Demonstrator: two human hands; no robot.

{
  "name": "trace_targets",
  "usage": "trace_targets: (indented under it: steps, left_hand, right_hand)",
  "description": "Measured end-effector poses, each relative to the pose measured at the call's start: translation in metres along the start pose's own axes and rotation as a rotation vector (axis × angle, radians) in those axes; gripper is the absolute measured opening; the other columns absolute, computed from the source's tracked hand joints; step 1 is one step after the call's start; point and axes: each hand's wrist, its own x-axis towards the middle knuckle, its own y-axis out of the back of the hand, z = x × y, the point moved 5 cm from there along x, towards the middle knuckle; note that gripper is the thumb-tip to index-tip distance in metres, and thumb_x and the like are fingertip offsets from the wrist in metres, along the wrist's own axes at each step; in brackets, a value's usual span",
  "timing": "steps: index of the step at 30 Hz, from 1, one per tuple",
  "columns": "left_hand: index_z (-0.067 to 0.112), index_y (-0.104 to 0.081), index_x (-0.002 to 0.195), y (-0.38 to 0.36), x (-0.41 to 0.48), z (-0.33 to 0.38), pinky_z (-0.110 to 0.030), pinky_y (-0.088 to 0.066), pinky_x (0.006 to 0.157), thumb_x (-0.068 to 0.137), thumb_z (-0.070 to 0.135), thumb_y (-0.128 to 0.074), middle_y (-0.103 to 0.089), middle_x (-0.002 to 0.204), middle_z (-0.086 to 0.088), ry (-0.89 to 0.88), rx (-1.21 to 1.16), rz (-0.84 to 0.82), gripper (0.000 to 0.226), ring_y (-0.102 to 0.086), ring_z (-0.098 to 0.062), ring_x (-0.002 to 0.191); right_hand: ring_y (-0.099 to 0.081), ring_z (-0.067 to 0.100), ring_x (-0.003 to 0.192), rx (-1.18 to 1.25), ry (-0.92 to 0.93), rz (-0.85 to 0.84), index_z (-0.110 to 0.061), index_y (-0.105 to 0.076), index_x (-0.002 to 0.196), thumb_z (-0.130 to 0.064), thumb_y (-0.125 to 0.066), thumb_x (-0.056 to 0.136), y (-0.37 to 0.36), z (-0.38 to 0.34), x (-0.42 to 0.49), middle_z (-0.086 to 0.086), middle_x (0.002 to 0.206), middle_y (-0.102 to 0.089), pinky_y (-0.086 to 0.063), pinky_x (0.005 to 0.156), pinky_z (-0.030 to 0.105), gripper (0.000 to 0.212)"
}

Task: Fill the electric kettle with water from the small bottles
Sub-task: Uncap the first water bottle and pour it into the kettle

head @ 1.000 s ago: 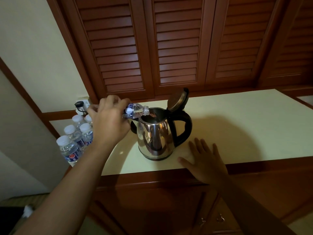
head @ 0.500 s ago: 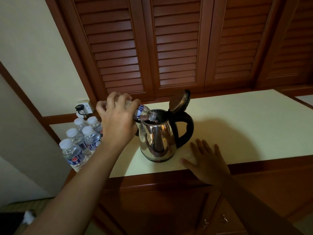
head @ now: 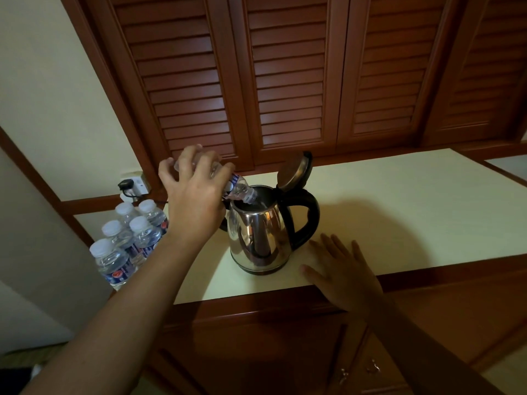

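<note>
A shiny steel electric kettle (head: 258,235) with a black handle stands on the cream countertop (head: 399,201), its lid (head: 293,171) hinged up. My left hand (head: 194,201) grips a small clear water bottle (head: 238,189) tilted steeply, neck down inside the kettle's mouth. My right hand (head: 342,272) lies flat on the counter's front edge, just right of the kettle, fingers spread, holding nothing. Several capped small bottles (head: 128,240) stand grouped at the counter's left end.
Louvred wooden doors (head: 285,75) rise behind the counter. A wall socket with a black plug (head: 127,185) sits behind the bottle group. Wooden cabinet doors with metal pulls (head: 359,369) are below the counter's front edge.
My left hand has raised the bottle's base, tipping it from nearly level to steeply downward into the kettle. The right hand stays flat on the counter.
</note>
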Motion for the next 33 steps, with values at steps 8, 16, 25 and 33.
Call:
trace_targets:
  steps: [8,16,25,33]
  left_hand:
    - [0.019,-0.063,0.135,0.002,-0.003,0.004,-0.07,-0.032,0.107,0.081,0.01,-0.072,-0.057,0.142,-0.014,-0.023,0.014,-0.013,0.056,-0.038,-0.044,0.145]
    - [0.02,-0.061,0.138,0.004,-0.006,0.005,-0.068,-0.032,0.107,0.077,0.012,-0.069,-0.055,0.145,-0.014,0.0,0.04,-0.061,0.062,-0.04,-0.046,0.144]
    - [0.021,-0.06,0.144,-0.001,-0.018,-0.013,-0.057,-0.037,0.096,0.077,0.023,-0.074,-0.062,0.132,-0.009,0.124,-0.043,-0.078,0.068,-0.048,-0.039,0.128]
    - [0.029,-0.053,0.152,-0.008,-0.048,-0.031,-0.047,-0.042,0.103,0.085,0.032,-0.08,-0.061,0.139,-0.004,0.448,-0.561,-0.239,0.072,-0.046,-0.032,0.131]
  right_hand:
    - [0.009,0.017,0.155,0.036,0.011,-0.011,-0.044,-0.011,0.156,-0.071,-0.016,0.097,0.005,-0.002,-0.003,-0.004,0.169,0.002,0.005,0.124,0.054,0.065]
    - [0.001,0.016,0.156,0.111,0.041,0.003,-0.046,-0.032,0.147,-0.066,-0.022,0.099,0.009,-0.001,-0.004,-0.006,0.169,-0.01,0.003,0.124,0.053,0.053]
    - [-0.009,0.01,0.154,0.204,0.053,0.058,-0.04,-0.041,0.145,-0.061,-0.032,0.101,0.013,0.0,-0.01,-0.012,0.164,-0.026,0.002,0.125,0.047,0.049]
    - [-0.017,0.01,0.153,0.201,0.073,0.12,-0.035,-0.042,0.146,-0.061,-0.031,0.101,0.009,0.002,-0.01,-0.011,0.159,-0.037,-0.002,0.126,0.044,0.053]
